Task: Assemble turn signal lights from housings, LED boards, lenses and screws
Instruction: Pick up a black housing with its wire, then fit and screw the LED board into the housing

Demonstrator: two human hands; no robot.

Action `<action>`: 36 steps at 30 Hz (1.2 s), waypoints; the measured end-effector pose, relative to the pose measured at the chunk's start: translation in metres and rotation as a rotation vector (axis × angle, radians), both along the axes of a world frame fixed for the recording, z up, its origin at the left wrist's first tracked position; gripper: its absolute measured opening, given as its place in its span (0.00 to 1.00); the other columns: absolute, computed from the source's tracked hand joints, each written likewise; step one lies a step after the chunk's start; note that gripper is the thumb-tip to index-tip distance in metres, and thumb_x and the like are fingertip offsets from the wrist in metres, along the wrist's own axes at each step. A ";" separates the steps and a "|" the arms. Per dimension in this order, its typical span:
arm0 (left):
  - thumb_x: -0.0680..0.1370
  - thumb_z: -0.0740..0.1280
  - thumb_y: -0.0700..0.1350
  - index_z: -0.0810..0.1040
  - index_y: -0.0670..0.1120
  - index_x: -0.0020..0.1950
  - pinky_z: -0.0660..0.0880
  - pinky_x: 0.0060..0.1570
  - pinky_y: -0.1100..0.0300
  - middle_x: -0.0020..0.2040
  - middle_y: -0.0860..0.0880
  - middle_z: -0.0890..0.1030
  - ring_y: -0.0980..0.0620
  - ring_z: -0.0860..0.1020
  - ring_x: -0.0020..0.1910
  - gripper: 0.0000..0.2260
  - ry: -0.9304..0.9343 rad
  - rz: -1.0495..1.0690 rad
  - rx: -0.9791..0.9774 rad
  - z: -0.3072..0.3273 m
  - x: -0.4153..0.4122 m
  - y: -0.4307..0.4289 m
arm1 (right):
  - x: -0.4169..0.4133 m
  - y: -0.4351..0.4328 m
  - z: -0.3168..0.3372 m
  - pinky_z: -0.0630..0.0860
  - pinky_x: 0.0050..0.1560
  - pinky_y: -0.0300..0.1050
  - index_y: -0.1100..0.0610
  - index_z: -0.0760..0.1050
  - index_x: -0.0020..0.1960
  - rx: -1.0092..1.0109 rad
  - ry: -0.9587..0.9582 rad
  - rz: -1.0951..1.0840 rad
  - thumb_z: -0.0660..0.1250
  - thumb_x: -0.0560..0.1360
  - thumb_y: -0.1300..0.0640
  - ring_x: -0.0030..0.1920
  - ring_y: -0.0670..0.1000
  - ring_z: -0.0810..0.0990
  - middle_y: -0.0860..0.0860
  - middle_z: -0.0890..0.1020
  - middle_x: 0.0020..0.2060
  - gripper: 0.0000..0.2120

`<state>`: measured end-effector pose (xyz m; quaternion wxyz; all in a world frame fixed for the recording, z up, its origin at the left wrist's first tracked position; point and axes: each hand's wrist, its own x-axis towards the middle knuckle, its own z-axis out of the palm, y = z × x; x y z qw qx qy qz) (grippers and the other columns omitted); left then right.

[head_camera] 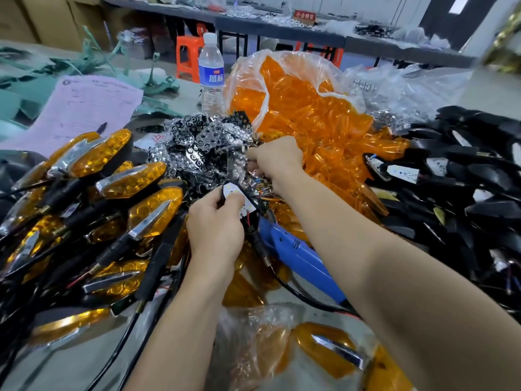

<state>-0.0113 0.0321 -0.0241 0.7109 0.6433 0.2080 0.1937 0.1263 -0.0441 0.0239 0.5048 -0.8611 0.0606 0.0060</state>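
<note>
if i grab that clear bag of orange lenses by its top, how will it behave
Probably floppy: the bag is thin, crumpled film that would sag. Its mouth gapes and lenses spill out, so lifting likely sheds more. The lenses look like thin shells, so likely light for its bulk.

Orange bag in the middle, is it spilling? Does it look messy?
Yes. The clear plastic bag gapes open and orange lenses spill out of it in a loose heap, right up to the right hand.
</note>
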 end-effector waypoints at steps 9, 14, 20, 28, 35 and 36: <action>0.70 0.65 0.51 0.82 0.47 0.43 0.78 0.42 0.46 0.37 0.44 0.81 0.45 0.77 0.37 0.11 0.017 -0.016 0.015 0.004 -0.003 0.000 | -0.028 -0.030 0.010 0.73 0.30 0.50 0.56 0.70 0.34 -0.128 -0.032 -0.017 0.67 0.76 0.62 0.29 0.54 0.67 0.48 0.69 0.25 0.13; 0.71 0.68 0.48 0.87 0.49 0.44 0.80 0.51 0.29 0.39 0.46 0.83 0.40 0.82 0.42 0.09 -0.003 -0.139 -0.085 0.010 -0.006 -0.006 | -0.093 -0.068 0.016 0.66 0.25 0.41 0.53 0.82 0.48 0.342 -0.094 0.055 0.64 0.84 0.55 0.29 0.51 0.70 0.65 0.82 0.40 0.10; 0.72 0.69 0.47 0.87 0.46 0.43 0.82 0.37 0.43 0.40 0.40 0.84 0.45 0.81 0.37 0.08 -0.021 -0.297 -0.081 0.008 -0.013 -0.026 | -0.158 -0.098 -0.013 0.67 0.26 0.36 0.47 0.82 0.58 0.505 -0.099 0.128 0.66 0.84 0.60 0.25 0.46 0.70 0.47 0.77 0.28 0.11; 0.73 0.68 0.48 0.87 0.48 0.44 0.81 0.42 0.41 0.38 0.44 0.85 0.47 0.81 0.38 0.09 -0.039 -0.334 0.043 0.006 -0.017 -0.031 | -0.160 -0.119 -0.017 0.69 0.29 0.38 0.54 0.81 0.59 0.469 -0.032 0.207 0.67 0.76 0.73 0.29 0.50 0.78 0.55 0.80 0.31 0.18; 0.73 0.67 0.48 0.85 0.46 0.42 0.81 0.42 0.32 0.36 0.46 0.81 0.37 0.81 0.37 0.08 -0.051 -0.300 0.092 0.005 -0.015 -0.030 | -0.160 -0.127 -0.010 0.76 0.31 0.40 0.59 0.73 0.49 0.909 0.039 0.155 0.66 0.79 0.67 0.31 0.53 0.82 0.59 0.79 0.36 0.05; 0.73 0.68 0.49 0.85 0.46 0.43 0.81 0.46 0.28 0.36 0.45 0.81 0.32 0.82 0.41 0.09 -0.062 -0.301 0.108 0.005 -0.016 -0.030 | -0.161 -0.126 -0.010 0.78 0.32 0.40 0.58 0.74 0.47 0.955 0.027 0.161 0.66 0.80 0.66 0.32 0.53 0.84 0.57 0.81 0.36 0.05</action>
